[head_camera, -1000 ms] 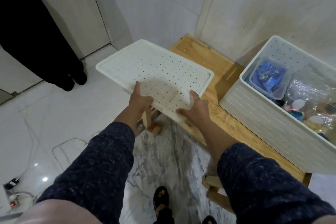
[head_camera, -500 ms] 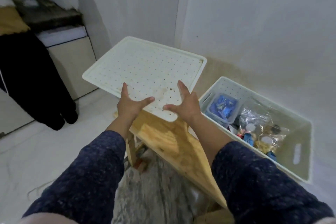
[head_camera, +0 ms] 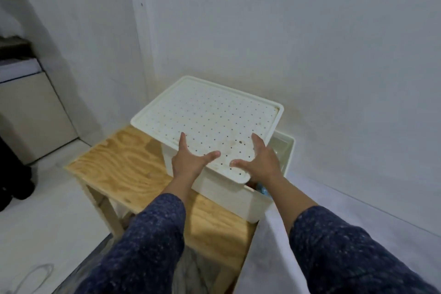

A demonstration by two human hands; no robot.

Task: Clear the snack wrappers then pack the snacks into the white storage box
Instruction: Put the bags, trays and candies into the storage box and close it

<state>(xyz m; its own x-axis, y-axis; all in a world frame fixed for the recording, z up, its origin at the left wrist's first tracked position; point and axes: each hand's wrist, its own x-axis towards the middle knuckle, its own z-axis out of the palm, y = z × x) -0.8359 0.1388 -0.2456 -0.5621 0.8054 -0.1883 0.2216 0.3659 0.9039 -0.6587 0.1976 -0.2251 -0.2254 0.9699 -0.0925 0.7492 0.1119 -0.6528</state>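
The white storage box stands on a wooden table against the wall. A white perforated lid lies askew over the box, covering most of its opening. My left hand grips the lid's near edge, thumb on top. My right hand grips the near right corner in the same way. Snacks inside are mostly hidden; a bit of blue and red packaging shows in the gap at the box's right end.
White walls meet in a corner right behind the box. A white cloth-covered surface lies to the right of the table. A cabinet stands at far left, with a dark garment near the floor.
Both hands have carried the lid from the table's left end up and rightward over the box. It now sits on top of the box, hiding the snacks.
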